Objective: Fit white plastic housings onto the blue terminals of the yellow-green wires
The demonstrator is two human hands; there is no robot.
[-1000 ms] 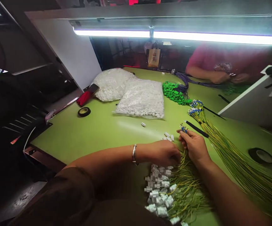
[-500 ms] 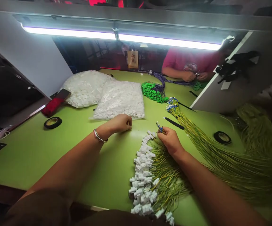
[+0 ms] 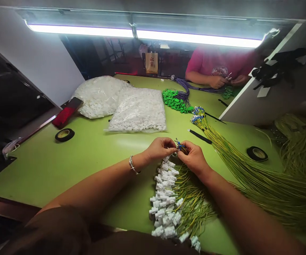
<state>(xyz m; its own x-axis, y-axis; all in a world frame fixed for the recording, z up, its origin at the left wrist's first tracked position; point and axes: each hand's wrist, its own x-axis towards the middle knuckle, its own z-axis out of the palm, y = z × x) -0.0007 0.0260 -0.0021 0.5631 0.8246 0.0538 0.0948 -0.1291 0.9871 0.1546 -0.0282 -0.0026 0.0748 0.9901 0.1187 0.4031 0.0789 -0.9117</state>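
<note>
My right hand (image 3: pixel 194 157) is closed around a small bunch of yellow-green wires (image 3: pixel 179 145), whose blue and metal crimped ends stick up past the thumb. Fingertips pinched, my left hand (image 3: pixel 162 148) meets the right one at these wire ends; whatever lies between its finger and thumb is hidden. Just below both hands, a long row of white plastic connectors (image 3: pixel 166 193) runs toward my body. Yellow-green wires (image 3: pixel 192 202) trail from the connectors to the right, passing under my right forearm.
Two clear bags of white parts (image 3: pixel 139 109) lie at the back. A thick wire bundle (image 3: pixel 232 159) crosses the right side, near a black pen-like tool (image 3: pixel 200 136) and a tape roll (image 3: pixel 257 153). Green connectors (image 3: pixel 176 101) lie beyond; a person in pink (image 3: pixel 219 67) sits opposite.
My left hand has moved right, from in front of the bag to the wire ends at my right hand. My right hand keeps its hold on the wires. The view has shifted slightly.
</note>
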